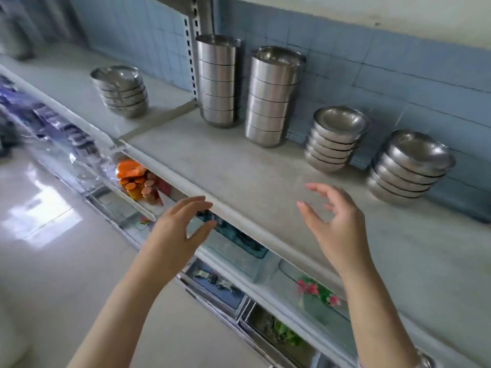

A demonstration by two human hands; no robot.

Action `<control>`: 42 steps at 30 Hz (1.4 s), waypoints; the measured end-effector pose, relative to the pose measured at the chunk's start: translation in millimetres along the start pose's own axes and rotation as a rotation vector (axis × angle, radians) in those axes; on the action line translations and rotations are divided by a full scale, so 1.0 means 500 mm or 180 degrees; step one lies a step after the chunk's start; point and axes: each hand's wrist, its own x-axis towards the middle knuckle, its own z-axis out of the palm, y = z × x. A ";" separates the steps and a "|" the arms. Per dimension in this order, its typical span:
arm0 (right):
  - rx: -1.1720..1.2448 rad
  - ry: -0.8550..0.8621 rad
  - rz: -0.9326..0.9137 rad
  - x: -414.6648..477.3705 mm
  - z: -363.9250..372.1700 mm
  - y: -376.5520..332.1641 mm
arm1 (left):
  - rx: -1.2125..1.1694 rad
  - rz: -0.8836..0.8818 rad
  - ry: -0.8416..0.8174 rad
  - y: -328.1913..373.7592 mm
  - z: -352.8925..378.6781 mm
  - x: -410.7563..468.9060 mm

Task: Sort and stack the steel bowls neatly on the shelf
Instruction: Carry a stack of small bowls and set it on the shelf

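Steel bowls stand in several stacks on the white shelf (239, 166). A low stack of shallow bowls (121, 90) sits at the left. Two tall stacks of deep bowls (218, 81) (272, 96) stand near the blue tiled wall. Two lower stacks of wide bowls (336, 139) (409, 166) are at the right. My left hand (178, 229) hovers at the shelf's front edge, fingers loosely curved, holding nothing. My right hand (334, 221) hangs above the shelf in front of the right stacks, fingers spread and empty.
A perforated metal upright (192, 49) rises behind the left tall stack. Below the shelf lie lower shelves with orange items (135, 179), clear containers (239, 245) and trays (279, 333). A shiny floor (53, 235) is at the left.
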 end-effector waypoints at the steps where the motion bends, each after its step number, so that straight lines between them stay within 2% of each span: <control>1: -0.0076 -0.0115 -0.0176 -0.005 0.042 -0.038 | 0.0040 -0.0103 0.0106 -0.038 -0.041 -0.028; 6: -0.0237 -0.0271 -0.0766 -0.030 0.255 -0.196 | 0.0307 -0.0480 0.0603 -0.208 -0.217 -0.154; 10: 0.0029 -0.0540 -0.1010 -0.039 0.402 -0.303 | 0.0268 -0.0795 0.1037 -0.319 -0.322 -0.230; 13: 0.0153 -0.0826 -0.1073 -0.025 0.491 -0.369 | 0.0282 -0.0970 0.1282 -0.391 -0.384 -0.249; 17: 0.0223 -0.0925 -0.1232 0.035 0.615 -0.435 | 0.0219 -0.1062 0.1542 -0.483 -0.459 -0.231; 22: 0.0273 -0.0944 -0.1334 0.144 0.790 -0.486 | 0.0201 -0.1125 0.1717 -0.611 -0.526 -0.149; 28: 0.0379 -0.1106 -0.1292 0.334 1.025 -0.564 | 0.0141 -0.1312 0.1639 -0.779 -0.627 0.034; 36: 0.0514 -0.1380 -0.1586 0.558 1.344 -0.709 | 0.0503 -0.1635 0.1583 -1.005 -0.785 0.202; 42: 0.0426 -0.1496 -0.1588 0.655 1.577 -0.801 | 0.0384 -0.1736 0.1689 -1.236 -0.914 0.317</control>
